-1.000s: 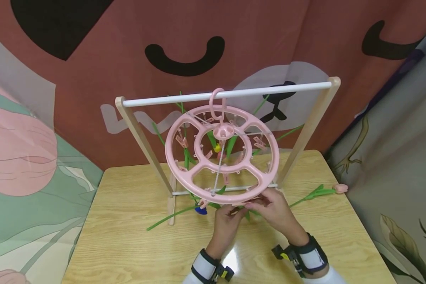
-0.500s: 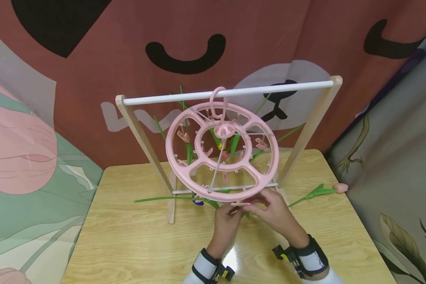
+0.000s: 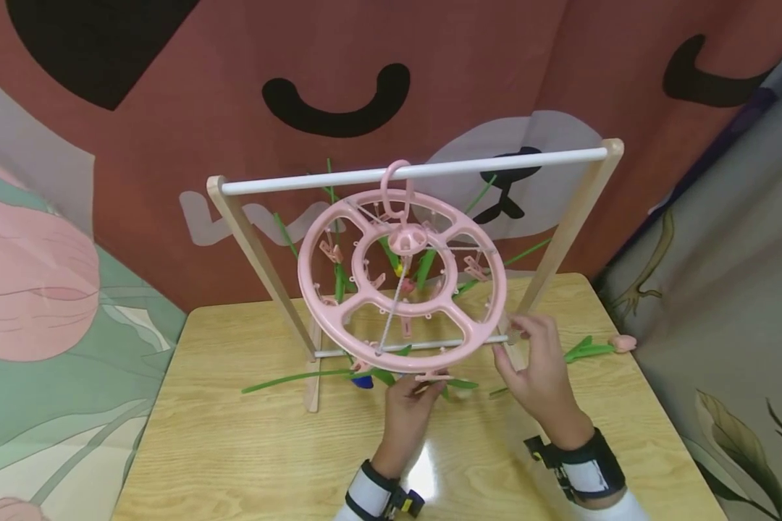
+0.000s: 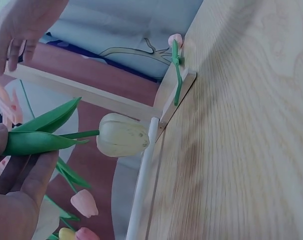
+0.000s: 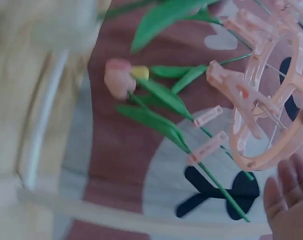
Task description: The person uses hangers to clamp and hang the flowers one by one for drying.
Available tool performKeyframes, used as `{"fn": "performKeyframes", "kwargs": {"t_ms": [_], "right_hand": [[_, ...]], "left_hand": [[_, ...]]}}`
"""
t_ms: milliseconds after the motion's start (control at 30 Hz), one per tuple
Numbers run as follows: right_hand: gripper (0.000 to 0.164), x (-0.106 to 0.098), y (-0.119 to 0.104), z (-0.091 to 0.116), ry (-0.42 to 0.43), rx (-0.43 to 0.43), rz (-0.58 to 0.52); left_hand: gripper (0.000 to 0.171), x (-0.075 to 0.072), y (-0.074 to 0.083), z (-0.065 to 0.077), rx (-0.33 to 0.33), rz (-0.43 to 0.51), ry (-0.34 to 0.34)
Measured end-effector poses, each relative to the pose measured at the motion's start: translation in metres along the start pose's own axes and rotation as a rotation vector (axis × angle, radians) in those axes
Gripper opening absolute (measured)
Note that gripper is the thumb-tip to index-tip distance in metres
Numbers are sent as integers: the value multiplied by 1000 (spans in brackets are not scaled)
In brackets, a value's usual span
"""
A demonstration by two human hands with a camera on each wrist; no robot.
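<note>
A pink round clip hanger [image 3: 404, 307] hangs by its hook from the white bar of a wooden stand [image 3: 270, 268]. At its front edge my left hand [image 3: 407, 420] pinches a white artificial tulip [image 4: 122, 135] by its green leaves and stem. The flower points down, beneath a pink clip [image 3: 433, 376]; whether that clip bites the stem is hidden. My right hand [image 3: 544, 373] is apart from the hanger, to its right, with loosely bent fingers and nothing in them. Other tulips, such as a pink one [image 4: 85, 203], hang from clips farther back.
A light pink tulip [image 3: 622, 344] lies on the wooden table [image 3: 234, 449] at the right. A blue tulip [image 3: 363, 381] hangs at the front left, its stem sticking out leftwards. The stand's lower white rod [image 3: 423, 345] runs behind my hands. A patterned curtain [image 3: 169, 130] backs the table.
My right hand has let go at the hanger's front edge and moved right. The left hand has stayed beneath the clip. The blue tulip's stem has swung a little.
</note>
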State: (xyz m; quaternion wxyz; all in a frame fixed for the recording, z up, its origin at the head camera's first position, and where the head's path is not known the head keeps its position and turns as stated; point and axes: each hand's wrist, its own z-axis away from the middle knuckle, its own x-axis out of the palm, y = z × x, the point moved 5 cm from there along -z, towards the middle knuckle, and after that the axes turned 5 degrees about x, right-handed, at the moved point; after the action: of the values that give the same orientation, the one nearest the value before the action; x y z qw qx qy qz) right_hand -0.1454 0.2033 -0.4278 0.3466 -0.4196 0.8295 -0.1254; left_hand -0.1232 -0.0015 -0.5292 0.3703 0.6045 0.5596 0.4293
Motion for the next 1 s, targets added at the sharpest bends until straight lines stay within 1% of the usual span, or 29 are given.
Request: {"fn": "performKeyframes", "kwargs": {"t_ms": [33,67,167,267,367,500,633,867,933,1000], "right_hand": [[55,1,-1,-4,-13,-31,51],[55,2,-3,-8,-26,-61,96],[48,5,-8,-19,-69,-136,164],[39,6,-15,-26,-82,-187,166],[34,6,-22,-27,-96,-226,156],[33,5,-33,-23,-113,-274,156],[31,5,-47,-19,-94,-342,166],[27,3,-74,-18,-24,-494,197],[28,3,-82,-18,-1,-540,212],[28,4,-89,-18,12,-570,232]], "left_hand": [[20,-1,0,0,1,1,4],[20,-3,1,0,3,1,7],[20,-6,1,1,-1,-9,14],[20,-10,2,3,-20,-21,22],[20,-16,2,4,-32,-33,34],[22,-26,6,4,9,-59,49],[24,-37,10,2,60,-67,64],[29,-52,15,-1,125,-127,79],[27,-56,15,-2,129,-131,83],[26,-59,15,-2,116,-124,90]]}}
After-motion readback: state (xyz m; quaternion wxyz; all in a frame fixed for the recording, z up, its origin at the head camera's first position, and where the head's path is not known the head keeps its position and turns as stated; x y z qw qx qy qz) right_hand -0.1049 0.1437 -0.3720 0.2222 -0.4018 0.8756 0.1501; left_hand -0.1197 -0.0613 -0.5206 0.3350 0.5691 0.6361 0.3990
